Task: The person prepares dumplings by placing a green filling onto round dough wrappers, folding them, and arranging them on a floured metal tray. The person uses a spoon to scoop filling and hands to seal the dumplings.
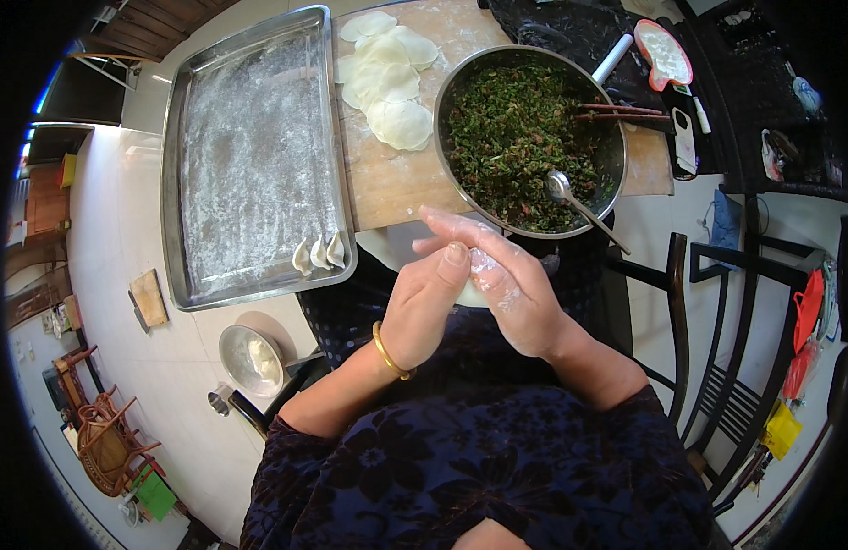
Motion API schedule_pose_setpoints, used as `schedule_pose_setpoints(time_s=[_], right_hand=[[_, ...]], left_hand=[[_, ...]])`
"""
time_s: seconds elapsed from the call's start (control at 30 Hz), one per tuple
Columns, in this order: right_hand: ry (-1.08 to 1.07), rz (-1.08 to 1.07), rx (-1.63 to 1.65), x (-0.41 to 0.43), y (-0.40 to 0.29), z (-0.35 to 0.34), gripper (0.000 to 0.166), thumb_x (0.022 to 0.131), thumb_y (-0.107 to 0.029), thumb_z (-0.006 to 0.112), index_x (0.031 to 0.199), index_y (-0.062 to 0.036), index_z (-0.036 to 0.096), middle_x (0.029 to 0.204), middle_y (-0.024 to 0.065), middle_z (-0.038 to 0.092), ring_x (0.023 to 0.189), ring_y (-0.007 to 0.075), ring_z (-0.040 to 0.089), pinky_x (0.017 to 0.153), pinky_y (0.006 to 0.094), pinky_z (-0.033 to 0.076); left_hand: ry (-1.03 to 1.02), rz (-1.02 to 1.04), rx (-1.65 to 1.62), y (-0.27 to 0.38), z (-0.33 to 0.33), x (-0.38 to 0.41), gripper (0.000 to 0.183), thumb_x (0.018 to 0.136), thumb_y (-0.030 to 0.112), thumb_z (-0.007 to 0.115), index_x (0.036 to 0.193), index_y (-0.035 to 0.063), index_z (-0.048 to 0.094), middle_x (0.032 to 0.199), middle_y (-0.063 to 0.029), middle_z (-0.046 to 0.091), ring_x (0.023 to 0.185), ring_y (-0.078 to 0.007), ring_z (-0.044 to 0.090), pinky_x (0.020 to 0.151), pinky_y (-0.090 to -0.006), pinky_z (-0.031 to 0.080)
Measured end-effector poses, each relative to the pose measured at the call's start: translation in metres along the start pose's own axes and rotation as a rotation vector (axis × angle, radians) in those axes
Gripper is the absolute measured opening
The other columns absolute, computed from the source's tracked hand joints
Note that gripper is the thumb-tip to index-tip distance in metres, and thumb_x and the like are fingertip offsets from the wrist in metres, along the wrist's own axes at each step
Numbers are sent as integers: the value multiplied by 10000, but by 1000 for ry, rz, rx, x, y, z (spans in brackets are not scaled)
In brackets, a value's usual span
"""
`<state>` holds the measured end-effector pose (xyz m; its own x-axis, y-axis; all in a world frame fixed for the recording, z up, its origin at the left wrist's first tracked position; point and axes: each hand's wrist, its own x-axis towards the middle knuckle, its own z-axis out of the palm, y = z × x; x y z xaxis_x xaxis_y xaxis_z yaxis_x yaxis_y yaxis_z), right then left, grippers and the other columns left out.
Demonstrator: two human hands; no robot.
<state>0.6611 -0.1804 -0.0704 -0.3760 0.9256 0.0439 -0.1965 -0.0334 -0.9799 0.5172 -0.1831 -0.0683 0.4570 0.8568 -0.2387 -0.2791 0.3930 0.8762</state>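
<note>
My left hand (424, 302), with a gold bangle at the wrist, meets my right hand (517, 285) in front of my chest. Their thumbs come together over a pale dumpling wrapper (472, 295), mostly hidden between the palms. Flour whitens my right thumb and fingers. Beyond them sits a steel pan (443, 148) of chopped green and reddish filling (520, 137), with a metal spoon (568, 192) resting in it. Round dough wrappers (389, 75) overlap on a floured wooden board (389, 185). Three folded dumplings (319, 254) lie at the near right corner of a floured metal tray (252, 165).
Chopsticks (623, 112) cross the pan's right rim near its pale handle (613, 58). A red-edged dish of white powder (663, 55) stands farther right. Low on the left is a metal bowl (252, 361) holding something pale. A dark chair frame (678, 309) stands at right.
</note>
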Motion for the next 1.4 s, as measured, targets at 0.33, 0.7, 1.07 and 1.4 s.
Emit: schedule_pose_setpoints(time_s=[0.33,0.7,1.07,1.4], right_hand=[[-6,-71,-18,-1,3,7,620,964,-434,340,1340,58,332,1363,171,399,1141,254,509,977,362,382],[13,5,-81,4,11,9,602,966,-438,342,1336,37,352,1338,149,435,1091,226,539,945,340,407],[22,162,432,-8,-6,14,712,926,-238,514,1448,-30,77,1442,142,243,1313,225,298,1047,363,304],[-14,198,217,-9,-15,15,485,855,60,539,1318,8,404,1250,104,503,1149,171,498,972,286,398]], left_hand=[[214,156,305,6,18,-6,402,1006,290,326,857,0,560,768,26,516,681,-37,407,581,-205,342],[225,137,403,3,9,-3,414,998,281,345,862,-28,584,736,-39,579,646,-87,509,559,-241,416],[285,853,704,8,-21,13,336,959,178,382,811,44,653,784,-106,641,717,-243,603,730,-341,475],[52,851,964,19,-35,9,1058,579,680,644,1377,60,328,1327,-135,463,1299,-384,332,1066,-560,151]])
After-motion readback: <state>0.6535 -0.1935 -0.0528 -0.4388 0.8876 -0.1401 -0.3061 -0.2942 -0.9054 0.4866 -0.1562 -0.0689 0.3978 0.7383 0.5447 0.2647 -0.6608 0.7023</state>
